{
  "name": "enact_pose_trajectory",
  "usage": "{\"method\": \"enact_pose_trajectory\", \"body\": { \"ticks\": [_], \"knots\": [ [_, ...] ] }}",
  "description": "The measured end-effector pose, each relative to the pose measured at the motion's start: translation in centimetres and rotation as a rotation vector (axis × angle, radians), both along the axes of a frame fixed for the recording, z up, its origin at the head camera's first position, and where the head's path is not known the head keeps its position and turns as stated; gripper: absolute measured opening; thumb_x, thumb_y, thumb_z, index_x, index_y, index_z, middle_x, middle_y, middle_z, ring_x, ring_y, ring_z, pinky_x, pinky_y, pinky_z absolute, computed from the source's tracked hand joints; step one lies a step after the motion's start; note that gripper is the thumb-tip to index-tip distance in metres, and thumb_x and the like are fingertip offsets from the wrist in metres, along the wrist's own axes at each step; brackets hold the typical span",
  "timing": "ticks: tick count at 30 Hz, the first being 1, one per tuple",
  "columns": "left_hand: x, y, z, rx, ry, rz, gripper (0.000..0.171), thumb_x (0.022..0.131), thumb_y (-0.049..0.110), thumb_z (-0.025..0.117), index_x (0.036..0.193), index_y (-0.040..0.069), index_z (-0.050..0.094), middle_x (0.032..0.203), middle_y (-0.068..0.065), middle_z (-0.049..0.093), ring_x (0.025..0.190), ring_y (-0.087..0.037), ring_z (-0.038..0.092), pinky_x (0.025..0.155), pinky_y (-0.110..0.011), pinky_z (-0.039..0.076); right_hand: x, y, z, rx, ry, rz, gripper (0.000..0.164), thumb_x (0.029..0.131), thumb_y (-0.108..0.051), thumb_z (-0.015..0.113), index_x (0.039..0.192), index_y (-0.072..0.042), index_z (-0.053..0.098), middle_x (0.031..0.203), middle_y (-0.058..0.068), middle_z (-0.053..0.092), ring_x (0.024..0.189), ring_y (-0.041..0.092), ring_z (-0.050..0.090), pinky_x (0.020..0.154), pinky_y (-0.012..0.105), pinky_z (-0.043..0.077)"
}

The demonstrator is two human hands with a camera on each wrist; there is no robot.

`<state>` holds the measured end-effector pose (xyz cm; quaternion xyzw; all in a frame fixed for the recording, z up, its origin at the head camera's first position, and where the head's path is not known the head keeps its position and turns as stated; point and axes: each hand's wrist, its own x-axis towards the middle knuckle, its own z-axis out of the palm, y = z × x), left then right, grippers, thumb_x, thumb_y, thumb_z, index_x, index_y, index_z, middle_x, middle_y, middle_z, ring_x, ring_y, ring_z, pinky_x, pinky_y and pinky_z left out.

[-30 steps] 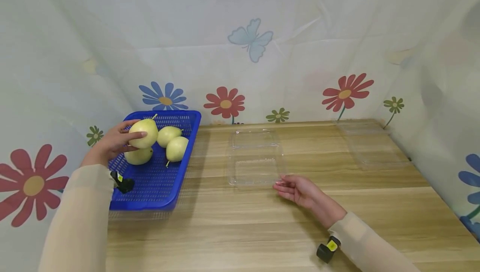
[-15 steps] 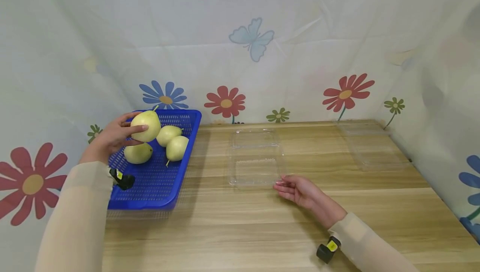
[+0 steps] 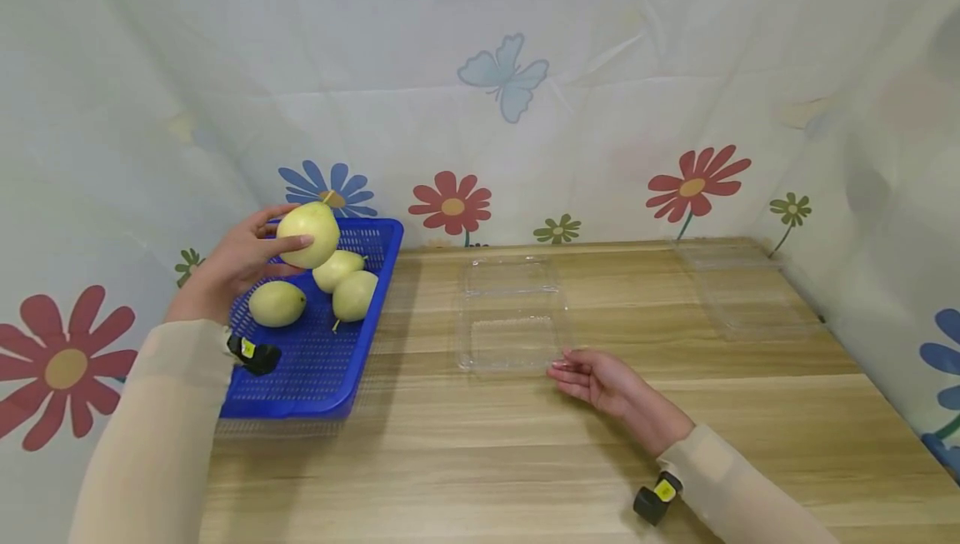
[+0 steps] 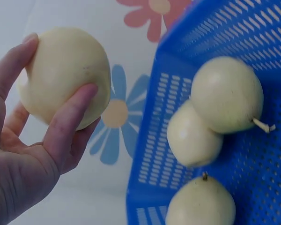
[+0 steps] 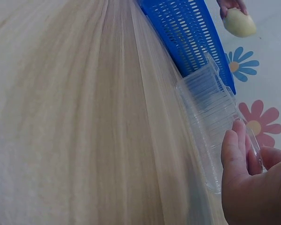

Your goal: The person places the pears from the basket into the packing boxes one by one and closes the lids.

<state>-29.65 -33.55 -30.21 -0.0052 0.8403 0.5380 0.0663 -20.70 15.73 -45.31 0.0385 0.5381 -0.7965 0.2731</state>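
My left hand (image 3: 243,257) holds a pale yellow-green pear (image 3: 309,235) above the back of the blue basket (image 3: 365,344), its stem pointing up. In the left wrist view, fingers and thumb wrap round that pear (image 4: 68,75). Three more pears lie in the basket, one of them a pear (image 3: 277,304) near its left side. My right hand (image 3: 600,384) pinches the near right corner of a clear plastic container (image 3: 513,344) on the table. The right wrist view shows the container's side wall (image 5: 208,126) with fingers (image 5: 234,152) at its rim.
Another clear plastic piece (image 3: 757,298) lies at the back right of the wooden table (image 3: 480,469). A flower-printed curtain (image 3: 600,111) stands behind the table and at both sides. The basket takes up the table's left end.
My left hand has lifted the pear higher and moved it a little to the right, uncovering the pear beneath. The right hand and the container stay in place.
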Motion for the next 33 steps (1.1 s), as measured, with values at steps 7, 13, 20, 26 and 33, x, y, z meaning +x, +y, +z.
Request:
{"method": "enact_pose_trajectory", "body": {
  "ticks": [7, 13, 20, 26, 33],
  "knots": [
    [0.7, 2.0, 1.2, 0.055, 0.035, 0.014, 0.085, 0.098, 0.028, 0.069, 0.165, 0.024, 0.018, 0.128, 0.002, 0.04, 0.096, -0.003, 0.062, 0.079, -0.025, 0.064, 0.1, 0.0, 0.0, -0.005, 0.002, 0.002, 0.019, 0.109, -0.008, 0.039, 0.111, -0.002, 0.057, 0.086, -0.001, 0.073, 0.084, 0.006, 0.075, 0.081, 0.02, 0.062],
    [1.1, 3.7, 1.8, 0.007, 0.109, 0.052, 0.084, 0.096, 0.034, 0.072, 0.164, 0.025, 0.024, 0.127, 0.002, 0.042, 0.111, -0.017, 0.058, 0.079, -0.026, 0.064, 0.1, 0.0, 0.0, 0.003, 0.004, 0.001, 0.02, 0.109, -0.008, 0.039, 0.111, -0.002, 0.057, 0.086, -0.002, 0.073, 0.084, 0.006, 0.074, 0.081, 0.02, 0.062],
    [1.5, 4.4, 2.4, 0.032, 0.146, 0.055, 0.083, 0.097, 0.029, 0.071, 0.164, 0.025, 0.023, 0.127, 0.003, 0.04, 0.106, -0.013, 0.058, 0.077, -0.024, 0.064, 0.1, 0.0, 0.0, 0.006, 0.006, -0.001, 0.02, 0.109, -0.008, 0.038, 0.114, 0.0, 0.056, 0.086, -0.002, 0.073, 0.083, 0.006, 0.074, 0.081, 0.021, 0.062],
    [1.8, 4.8, 2.9, 0.115, 0.166, 0.062, 0.082, 0.095, 0.021, 0.073, 0.163, 0.023, 0.027, 0.119, 0.006, 0.04, 0.097, -0.007, 0.059, 0.072, -0.023, 0.064, 0.1, 0.0, 0.0, 0.001, 0.008, 0.001, 0.02, 0.109, -0.008, 0.038, 0.114, 0.0, 0.055, 0.086, -0.002, 0.073, 0.084, 0.006, 0.075, 0.081, 0.021, 0.062],
    [2.3, 5.8, 3.5, 0.14, 0.19, 0.057, 0.081, 0.095, 0.021, 0.074, 0.162, 0.024, 0.029, 0.121, 0.009, 0.04, 0.096, -0.005, 0.062, 0.072, -0.023, 0.063, 0.1, 0.0, 0.0, -0.001, 0.006, 0.001, 0.02, 0.109, -0.008, 0.038, 0.114, 0.001, 0.055, 0.086, -0.001, 0.073, 0.084, 0.006, 0.075, 0.081, 0.021, 0.062]
  ]
}}
